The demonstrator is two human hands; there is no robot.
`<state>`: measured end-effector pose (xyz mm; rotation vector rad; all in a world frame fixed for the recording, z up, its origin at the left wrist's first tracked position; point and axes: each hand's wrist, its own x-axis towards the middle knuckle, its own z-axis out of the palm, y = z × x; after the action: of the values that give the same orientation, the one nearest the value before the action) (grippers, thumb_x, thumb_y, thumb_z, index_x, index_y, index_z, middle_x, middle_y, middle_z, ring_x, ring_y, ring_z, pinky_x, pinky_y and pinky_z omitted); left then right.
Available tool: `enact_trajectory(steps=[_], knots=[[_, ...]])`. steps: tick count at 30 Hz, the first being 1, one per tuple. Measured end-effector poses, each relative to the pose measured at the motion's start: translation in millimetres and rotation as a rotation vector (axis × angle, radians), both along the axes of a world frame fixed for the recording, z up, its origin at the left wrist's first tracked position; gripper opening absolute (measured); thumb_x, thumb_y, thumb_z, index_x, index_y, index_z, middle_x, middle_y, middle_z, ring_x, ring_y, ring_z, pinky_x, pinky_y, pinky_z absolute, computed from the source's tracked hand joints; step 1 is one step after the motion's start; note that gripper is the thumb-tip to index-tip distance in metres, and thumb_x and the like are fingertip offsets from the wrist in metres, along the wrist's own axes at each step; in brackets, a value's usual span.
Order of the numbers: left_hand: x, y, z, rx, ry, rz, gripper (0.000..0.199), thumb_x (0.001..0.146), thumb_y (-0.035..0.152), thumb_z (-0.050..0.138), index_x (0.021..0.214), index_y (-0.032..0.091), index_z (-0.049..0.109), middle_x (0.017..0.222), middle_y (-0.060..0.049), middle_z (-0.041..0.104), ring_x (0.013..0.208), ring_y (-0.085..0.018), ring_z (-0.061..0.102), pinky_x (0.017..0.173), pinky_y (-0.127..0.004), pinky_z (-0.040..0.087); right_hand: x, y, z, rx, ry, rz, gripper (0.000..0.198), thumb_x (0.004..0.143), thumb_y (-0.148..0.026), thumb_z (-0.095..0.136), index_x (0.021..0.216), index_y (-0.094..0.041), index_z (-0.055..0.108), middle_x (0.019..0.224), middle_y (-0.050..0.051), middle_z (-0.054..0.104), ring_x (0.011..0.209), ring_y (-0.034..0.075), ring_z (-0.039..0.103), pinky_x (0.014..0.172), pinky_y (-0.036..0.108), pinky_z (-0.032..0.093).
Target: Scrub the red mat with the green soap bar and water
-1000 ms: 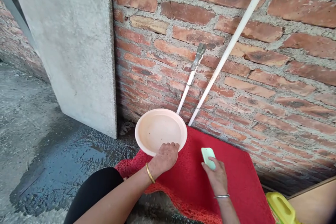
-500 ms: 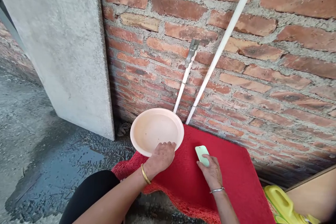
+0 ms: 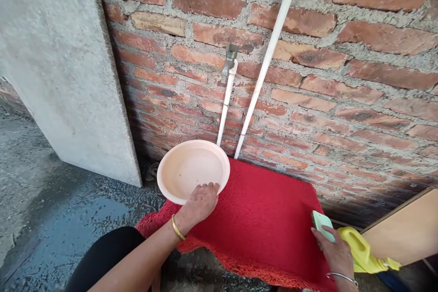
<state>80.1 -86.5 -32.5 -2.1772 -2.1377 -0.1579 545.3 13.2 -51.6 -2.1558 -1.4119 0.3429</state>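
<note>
My left hand, with a gold bangle at the wrist, is closed on the near rim of a pale pink basin. The basin stands at the left end of a red cloth spread over a low surface, and small dark specks show inside it. At the cloth's right edge, my right hand grips a pale green scrubbing brush, whose dark bristles face downward. Whether the bristles touch the cloth I cannot tell.
A brick wall rises behind the cloth, with a tap on a thin white pipe and a taller pipe. A concrete slab stands left over wet floor. A yellow jug lies right, near a wooden board.
My right hand has carried the brush rightward, from the middle of the cloth to its right edge. My left hand stays on the basin rim. The view has shifted slightly.
</note>
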Motion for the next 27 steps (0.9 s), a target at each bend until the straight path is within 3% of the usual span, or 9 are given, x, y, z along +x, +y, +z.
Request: enact_trajectory(steps=[3, 6, 13, 20, 24, 27], knots=[[1, 0, 0.7, -0.004, -0.007, 0.002, 0.030, 0.101, 0.025, 0.048, 0.127, 0.017, 0.061, 0.103, -0.012, 0.069, 0.095, -0.026, 0.068, 0.086, -0.039, 0.049, -2, -2, 3, -0.028, 0.066, -0.045, 0.047, 0.056, -0.071, 0.059, 0.087, -0.036, 0.068, 0.082, 0.015, 0.068, 0.101, 0.048, 0.064, 0.088, 0.062, 0.049], [4, -2, 3.7, 0.020, -0.009, 0.004, 0.032, 0.101, 0.024, 0.049, 0.130, 0.016, 0.060, 0.104, -0.013, 0.069, 0.096, -0.025, 0.067, 0.087, -0.038, 0.050, -28, -2, 6, 0.004, 0.063, -0.021, 0.051, 0.058, -0.073, 0.059, 0.091, -0.035, 0.068, 0.087, 0.013, 0.067, 0.106, 0.047, 0.063, 0.094, 0.060, 0.048], [9, -3, 14.9, 0.016, -0.026, 0.007, 0.029, 0.100, 0.021, 0.050, 0.125, 0.015, 0.062, 0.100, -0.013, 0.069, 0.093, -0.025, 0.069, 0.083, -0.038, 0.052, -144, -7, 6, 0.035, 0.089, 0.274, 0.055, 0.065, -0.062, 0.060, 0.102, -0.024, 0.072, 0.100, 0.011, 0.064, 0.102, 0.035, 0.064, 0.097, 0.052, 0.051], [11, -3, 31.9, -0.038, -0.067, 0.016, 0.025, 0.099, 0.019, 0.050, 0.119, 0.016, 0.064, 0.098, -0.012, 0.071, 0.089, -0.025, 0.070, 0.080, -0.037, 0.050, -252, -18, 3, 0.055, 0.092, 0.579, 0.032, 0.072, -0.041, 0.069, 0.101, -0.030, 0.074, 0.104, 0.004, 0.064, 0.099, 0.024, 0.065, 0.095, 0.037, 0.053], [10, -4, 31.3, -0.027, -0.067, 0.015, 0.025, 0.099, 0.018, 0.048, 0.119, 0.016, 0.063, 0.097, -0.012, 0.071, 0.089, -0.025, 0.070, 0.080, -0.037, 0.049, -279, -21, 3, 0.027, 0.014, 0.658, 0.031, 0.072, -0.034, 0.071, 0.102, -0.028, 0.075, 0.103, 0.004, 0.063, 0.100, 0.024, 0.066, 0.096, 0.036, 0.052], [9, -4, 23.8, -0.008, -0.057, 0.007, 0.026, 0.100, 0.020, 0.047, 0.120, 0.016, 0.063, 0.099, -0.012, 0.071, 0.091, -0.025, 0.069, 0.081, -0.038, 0.049, -278, -18, 2, 0.028, -0.019, 0.670, 0.031, 0.074, -0.033, 0.071, 0.104, -0.028, 0.075, 0.104, 0.004, 0.063, 0.102, 0.024, 0.065, 0.097, 0.036, 0.051]])
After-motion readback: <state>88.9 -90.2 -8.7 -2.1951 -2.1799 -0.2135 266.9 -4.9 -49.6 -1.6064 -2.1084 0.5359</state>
